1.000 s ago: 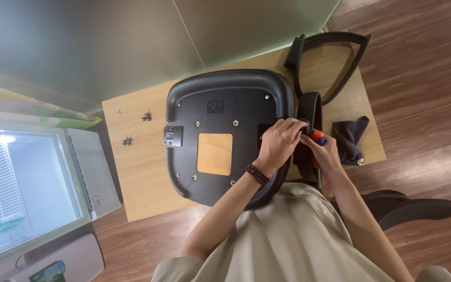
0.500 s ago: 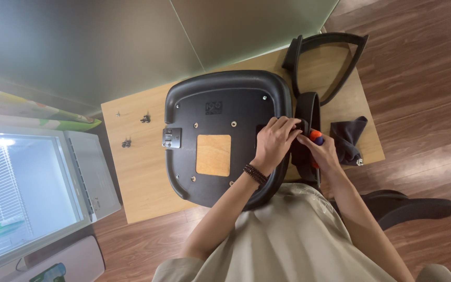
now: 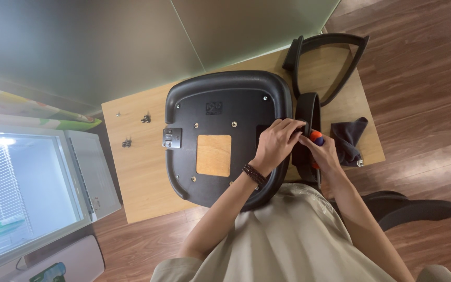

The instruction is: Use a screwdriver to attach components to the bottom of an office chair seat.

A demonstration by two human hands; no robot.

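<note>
An upturned black chair seat (image 3: 220,112) lies on a small wooden table (image 3: 139,172), its underside showing a square wooden opening and a metal bracket (image 3: 171,138) on its left side. My left hand (image 3: 275,146) presses on the seat's right edge, fingers pinching at a black armrest piece (image 3: 307,112). Right beside it, my right hand (image 3: 322,151) is closed around an orange-and-black screwdriver handle (image 3: 316,137). The tool's tip is hidden between the hands.
A black mesh chair back (image 3: 330,57) rests at the table's far right corner. A dark cloth (image 3: 348,138) lies at the right edge. Loose screws (image 3: 145,119) sit at the table's left. A white appliance (image 3: 27,193) stands to the left; a chair base (image 3: 413,209) is on the floor, right.
Both hands stay at the seat's right edge with only slight finger movement. The view has shifted a little.
</note>
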